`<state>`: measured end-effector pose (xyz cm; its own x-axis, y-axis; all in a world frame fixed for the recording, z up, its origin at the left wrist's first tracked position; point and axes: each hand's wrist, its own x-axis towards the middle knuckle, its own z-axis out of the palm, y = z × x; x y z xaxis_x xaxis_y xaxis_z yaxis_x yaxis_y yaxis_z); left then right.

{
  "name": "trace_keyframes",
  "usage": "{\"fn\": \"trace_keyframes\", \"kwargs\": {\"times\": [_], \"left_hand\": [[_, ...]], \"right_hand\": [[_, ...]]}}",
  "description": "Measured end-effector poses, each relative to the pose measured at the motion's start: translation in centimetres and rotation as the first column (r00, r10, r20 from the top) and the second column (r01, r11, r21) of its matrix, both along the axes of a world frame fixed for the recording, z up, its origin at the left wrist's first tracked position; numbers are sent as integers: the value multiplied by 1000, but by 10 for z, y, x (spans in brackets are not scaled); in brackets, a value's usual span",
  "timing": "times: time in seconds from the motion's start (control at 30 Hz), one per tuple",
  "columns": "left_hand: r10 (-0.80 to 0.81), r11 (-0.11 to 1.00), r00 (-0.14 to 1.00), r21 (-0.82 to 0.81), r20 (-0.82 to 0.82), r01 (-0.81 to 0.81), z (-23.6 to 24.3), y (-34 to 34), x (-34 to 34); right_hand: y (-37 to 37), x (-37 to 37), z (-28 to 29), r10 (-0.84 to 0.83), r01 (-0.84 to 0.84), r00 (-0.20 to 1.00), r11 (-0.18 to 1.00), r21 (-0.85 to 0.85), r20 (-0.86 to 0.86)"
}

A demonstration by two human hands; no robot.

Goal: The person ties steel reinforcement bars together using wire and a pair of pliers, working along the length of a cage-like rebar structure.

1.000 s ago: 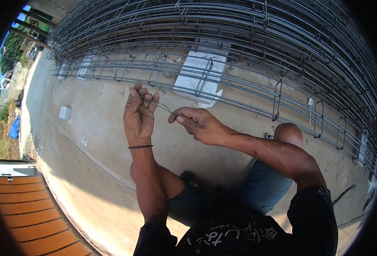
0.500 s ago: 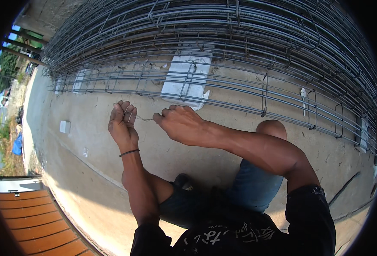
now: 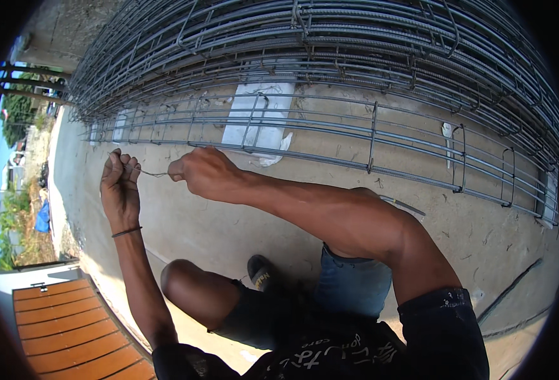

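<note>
Thin tie wire (image 3: 154, 173) runs between my two hands in a short loose strand. My left hand (image 3: 122, 190), palm toward me, pinches one end with bent fingers. Closed around the other end is my right hand (image 3: 208, 174), its back turned up. Just beyond both hands lies the nearest long rebar cage (image 3: 317, 158), steel bars held by square stirrups (image 3: 372, 136). Neither hand appears to touch the cage. Inside my right fist the wire is hidden.
Many more rebar cages (image 3: 355, 44) are stacked at the far side. White blocks (image 3: 260, 114) sit under the nearest cage. A thin tool (image 3: 403, 204) lies by my right knee, and a white spoon-like piece (image 3: 448, 142) farther right. Orange slatted panels (image 3: 76, 323) stand at lower left.
Both hands have moved left along the cage with the wire still between them. My left fingers have curled in more. The thin tool by my right knee has come into sight.
</note>
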<state>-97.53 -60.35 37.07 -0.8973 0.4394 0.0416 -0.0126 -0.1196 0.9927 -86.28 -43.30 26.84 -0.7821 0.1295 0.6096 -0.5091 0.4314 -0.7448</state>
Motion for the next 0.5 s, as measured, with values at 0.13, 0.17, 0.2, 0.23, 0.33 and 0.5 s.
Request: {"fn": "trace_keyframes", "kwargs": {"times": [0.13, 0.17, 0.2, 0.23, 0.33, 0.5], "left_hand": [[62, 998, 997, -26, -39, -63, 12, -2, -7], [94, 994, 994, -58, -63, -97, 11, 6, -6], [127, 976, 985, -161, -117, -145, 9, 14, -5], [128, 973, 987, -178, -96, -144, 1, 20, -2], [105, 961, 993, -253, -44, -113, -19, 11, -7], [-76, 964, 986, -242, 150, 111, -96, 17, -10]], "right_hand": [[-7, -4, 15, 476, -281, 831, 805, -523, 288], [-6, -9, 11, 510, -277, 804, 777, -565, 307], [-4, -12, 8, 540, -268, 776, 750, -605, 325], [0, -14, 3, 523, -263, 773, 779, -569, 358], [2, -18, -12, 437, -261, 795, 872, -413, 420], [10, -7, -38, 237, -132, 850, 961, -245, 470]]}}
